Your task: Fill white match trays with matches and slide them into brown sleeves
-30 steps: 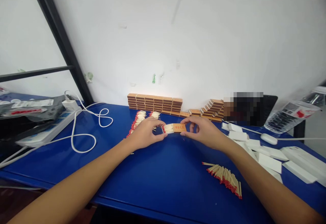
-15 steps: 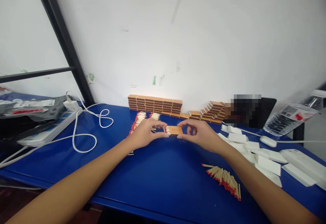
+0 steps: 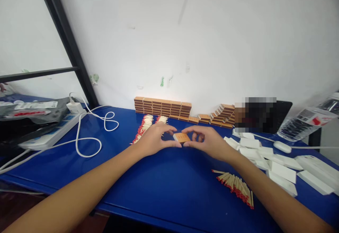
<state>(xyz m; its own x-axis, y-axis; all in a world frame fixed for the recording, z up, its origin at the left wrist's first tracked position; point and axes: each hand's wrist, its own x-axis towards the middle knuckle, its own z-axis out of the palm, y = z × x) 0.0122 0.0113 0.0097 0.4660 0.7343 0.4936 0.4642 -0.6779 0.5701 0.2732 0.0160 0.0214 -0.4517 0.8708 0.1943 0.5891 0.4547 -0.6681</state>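
Observation:
Both my hands meet over the blue table and pinch one small orange matchbox between them. My left hand grips its left end with thumb and fingers curled. My right hand grips its right end the same way. The box now looks closed, with no match heads showing. A heap of red-tipped matches lies just behind my left hand. Another loose bundle of matches lies by my right forearm.
Stacked orange matchboxes line the white wall, with a slumped pile to their right. Several white inner trays are scattered at the right. A white cable and power strip sit at the left. A plastic bag lies far right.
The drawer full of matches, sticking out to the left a second ago, has slid into the orange sleeve. My hands have drawn closer together around the box.

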